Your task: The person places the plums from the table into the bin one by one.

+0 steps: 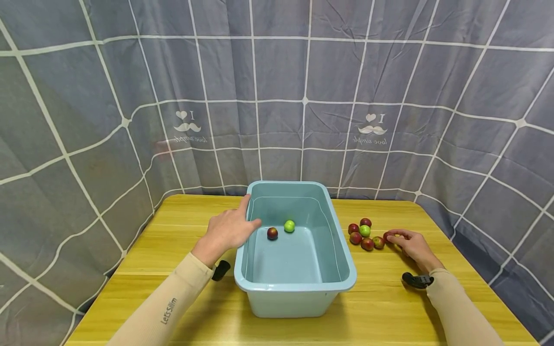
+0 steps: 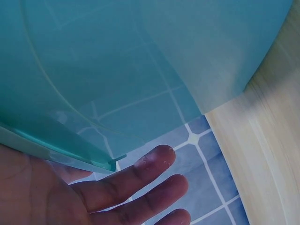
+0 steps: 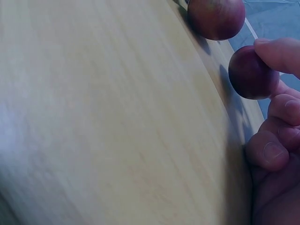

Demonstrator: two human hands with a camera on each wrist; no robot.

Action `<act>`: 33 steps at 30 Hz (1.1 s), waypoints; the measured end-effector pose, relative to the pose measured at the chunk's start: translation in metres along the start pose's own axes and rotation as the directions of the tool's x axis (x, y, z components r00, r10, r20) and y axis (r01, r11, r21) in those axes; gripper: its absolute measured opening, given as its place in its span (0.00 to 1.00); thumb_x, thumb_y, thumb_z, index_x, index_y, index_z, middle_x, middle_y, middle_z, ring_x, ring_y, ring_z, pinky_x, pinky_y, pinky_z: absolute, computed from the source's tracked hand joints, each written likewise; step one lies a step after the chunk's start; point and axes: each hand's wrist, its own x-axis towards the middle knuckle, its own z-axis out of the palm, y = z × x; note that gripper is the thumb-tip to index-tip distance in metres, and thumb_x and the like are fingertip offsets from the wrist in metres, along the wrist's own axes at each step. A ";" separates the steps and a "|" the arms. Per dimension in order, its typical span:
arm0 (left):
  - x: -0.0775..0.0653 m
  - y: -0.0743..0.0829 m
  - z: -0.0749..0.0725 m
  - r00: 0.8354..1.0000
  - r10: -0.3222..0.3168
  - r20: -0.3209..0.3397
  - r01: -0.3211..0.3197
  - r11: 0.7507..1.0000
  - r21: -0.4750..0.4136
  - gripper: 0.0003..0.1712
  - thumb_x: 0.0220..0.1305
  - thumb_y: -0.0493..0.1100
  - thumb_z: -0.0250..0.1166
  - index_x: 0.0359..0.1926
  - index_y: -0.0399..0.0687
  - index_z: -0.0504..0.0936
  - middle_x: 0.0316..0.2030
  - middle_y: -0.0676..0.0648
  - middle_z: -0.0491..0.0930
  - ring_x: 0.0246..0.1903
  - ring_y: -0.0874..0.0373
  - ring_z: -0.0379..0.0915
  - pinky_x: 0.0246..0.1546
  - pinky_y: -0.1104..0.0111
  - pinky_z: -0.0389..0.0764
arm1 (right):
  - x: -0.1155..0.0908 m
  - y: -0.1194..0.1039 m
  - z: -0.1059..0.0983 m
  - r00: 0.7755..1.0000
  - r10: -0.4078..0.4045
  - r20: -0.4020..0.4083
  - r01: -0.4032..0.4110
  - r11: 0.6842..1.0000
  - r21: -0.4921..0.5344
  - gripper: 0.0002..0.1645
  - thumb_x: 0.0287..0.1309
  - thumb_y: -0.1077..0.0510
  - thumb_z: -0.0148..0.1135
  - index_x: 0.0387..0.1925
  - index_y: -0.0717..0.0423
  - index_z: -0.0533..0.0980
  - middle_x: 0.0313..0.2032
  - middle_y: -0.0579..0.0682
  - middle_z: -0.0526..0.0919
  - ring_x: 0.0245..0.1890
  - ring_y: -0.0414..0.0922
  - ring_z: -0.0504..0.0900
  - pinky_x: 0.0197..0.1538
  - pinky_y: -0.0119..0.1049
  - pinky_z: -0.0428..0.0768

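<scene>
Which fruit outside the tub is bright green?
The green fruit amid the cluster right of the tub; the other fruits out there look reddish, including the red fruit that the right hand pinches.

Left sleeve (image 1: 166,305): "Let's Slim". Grey curtain (image 1: 281,69): mirrored "I", heart (image 1: 182,115), moustache (image 1: 187,127), "love simple", printed twice.

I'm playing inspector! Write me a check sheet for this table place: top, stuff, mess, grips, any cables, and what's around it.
Surface: wooden table, grain visible.
Job's things: blue tub holding one green fruit and one dark red fruit; six loose fruits right of it.
Clutter: nothing seen.
Grips: left grip rests on the tub's left edge; right grip pinches another fruit.
Cables: nothing seen.
Surroundings: grey curtain with white lines.
</scene>
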 end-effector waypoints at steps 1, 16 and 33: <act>0.000 0.000 0.000 1.000 0.001 0.000 -0.001 1.000 -0.001 0.50 0.66 0.66 0.52 0.81 0.57 0.44 0.38 0.44 0.83 0.31 0.52 0.76 0.25 0.60 0.71 | 0.000 0.000 0.000 1.000 0.004 -0.004 -0.004 1.000 0.003 0.40 0.63 0.36 0.63 0.63 0.62 0.75 0.30 0.44 0.72 0.26 0.41 0.69 0.30 0.33 0.68; 0.000 0.001 0.000 1.000 -0.002 -0.004 0.002 1.000 -0.007 0.50 0.66 0.66 0.52 0.81 0.57 0.44 0.36 0.46 0.82 0.30 0.53 0.76 0.24 0.61 0.70 | 0.000 -0.005 -0.003 0.999 0.031 0.011 -0.031 0.999 -0.004 0.41 0.63 0.33 0.62 0.61 0.62 0.76 0.42 0.41 0.81 0.41 0.44 0.72 0.37 0.32 0.73; -0.001 0.001 0.001 1.000 0.003 -0.003 -0.003 1.000 -0.019 0.50 0.66 0.65 0.52 0.81 0.56 0.44 0.36 0.45 0.82 0.30 0.52 0.75 0.24 0.61 0.71 | -0.002 -0.018 -0.007 0.996 -0.093 0.006 0.093 0.995 -0.026 0.39 0.66 0.35 0.59 0.58 0.65 0.77 0.45 0.47 0.85 0.40 0.44 0.74 0.38 0.33 0.79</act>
